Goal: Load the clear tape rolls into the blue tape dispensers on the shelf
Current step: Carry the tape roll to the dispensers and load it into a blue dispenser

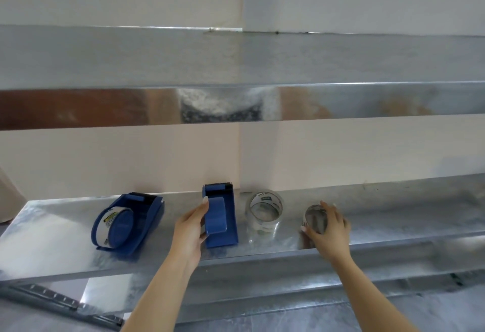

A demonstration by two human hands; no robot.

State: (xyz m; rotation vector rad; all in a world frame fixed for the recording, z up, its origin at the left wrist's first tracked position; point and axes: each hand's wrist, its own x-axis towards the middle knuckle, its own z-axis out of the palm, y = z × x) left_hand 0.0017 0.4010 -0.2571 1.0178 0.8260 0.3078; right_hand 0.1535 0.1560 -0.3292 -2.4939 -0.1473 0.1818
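Two blue tape dispensers stand on a shiny metal shelf point(393, 216). The left dispenser point(128, 220) has a tape roll with a printed label seated in it. My left hand point(193, 229) grips the left side of the middle dispenser point(220, 216), whose blue hub shows no tape. To its right a clear tape roll point(265, 212) stands alone on the shelf. Further right, my right hand point(329, 232) closes around a second clear tape roll point(315, 217) near the shelf's front edge.
A second metal shelf point(236, 69) runs across above, its front lip hanging over the working shelf. A pale wall backs both shelves. A lower metal surface point(341, 305) lies beneath, and a perforated steel upright point(65, 302) crosses the bottom left.
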